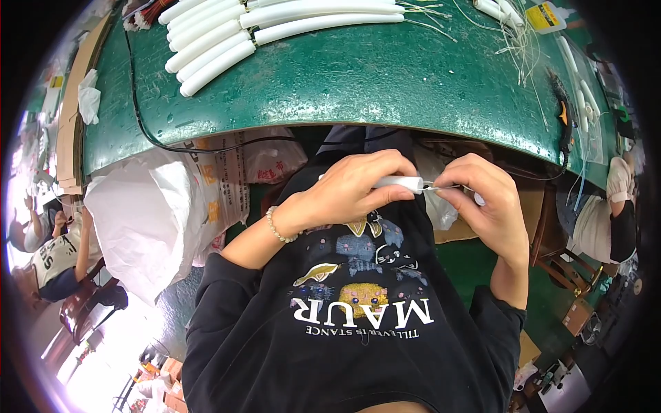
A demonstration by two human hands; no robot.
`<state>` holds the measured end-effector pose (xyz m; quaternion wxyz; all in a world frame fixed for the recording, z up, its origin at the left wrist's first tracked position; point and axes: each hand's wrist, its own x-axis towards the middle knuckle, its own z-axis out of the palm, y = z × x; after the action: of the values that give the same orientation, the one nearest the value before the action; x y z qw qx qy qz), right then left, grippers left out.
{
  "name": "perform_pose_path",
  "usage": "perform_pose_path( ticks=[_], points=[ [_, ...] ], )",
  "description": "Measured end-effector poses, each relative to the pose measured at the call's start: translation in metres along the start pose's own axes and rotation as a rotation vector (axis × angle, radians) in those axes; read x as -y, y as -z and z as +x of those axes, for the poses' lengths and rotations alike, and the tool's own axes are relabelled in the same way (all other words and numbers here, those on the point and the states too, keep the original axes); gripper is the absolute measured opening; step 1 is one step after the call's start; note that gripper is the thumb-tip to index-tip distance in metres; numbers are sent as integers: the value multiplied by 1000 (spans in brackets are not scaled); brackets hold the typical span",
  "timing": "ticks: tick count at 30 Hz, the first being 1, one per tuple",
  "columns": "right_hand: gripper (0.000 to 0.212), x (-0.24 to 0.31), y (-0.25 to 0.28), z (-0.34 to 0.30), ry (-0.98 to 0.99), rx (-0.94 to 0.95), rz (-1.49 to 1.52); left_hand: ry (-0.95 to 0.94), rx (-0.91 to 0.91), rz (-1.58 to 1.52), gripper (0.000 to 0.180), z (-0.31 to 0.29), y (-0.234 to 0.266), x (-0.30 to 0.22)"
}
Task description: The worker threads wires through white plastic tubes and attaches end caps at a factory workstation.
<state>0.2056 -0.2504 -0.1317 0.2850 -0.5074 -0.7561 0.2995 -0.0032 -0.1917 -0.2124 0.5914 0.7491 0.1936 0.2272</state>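
Held tube is this side of the counter. Tube pile sits back left on it, bottle back right.

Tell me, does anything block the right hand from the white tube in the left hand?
Nothing visible does; only what looks like thin wire spans the gap between the right hand and the white tube.

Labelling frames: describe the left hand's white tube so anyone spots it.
In frame, below the green table, find the left hand, beaded bracelet on its wrist. The white tube pokes toward the right hand; unlike the tubes lying on the table, it's gripped.
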Motion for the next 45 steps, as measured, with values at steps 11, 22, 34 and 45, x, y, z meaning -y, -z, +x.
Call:
perform_pose_path(
  ticks=[11, 22, 34, 45],
  points=[
    [15, -1, -4, 2, -22, 15, 0, -78, 34, 107, 21, -1, -1, 5],
    [16, -6, -7, 3, 1, 41, 30, 39, 25, 97, 22, -1, -1, 4],
    [17, -10, -9, 2, -1, 44, 17, 88, -7, 36, 26, -2, -2, -3],
    [20, -7, -12, 3, -45, 49, -97, 49, -59, 188, 23, -4, -4, -1]
  ],
)
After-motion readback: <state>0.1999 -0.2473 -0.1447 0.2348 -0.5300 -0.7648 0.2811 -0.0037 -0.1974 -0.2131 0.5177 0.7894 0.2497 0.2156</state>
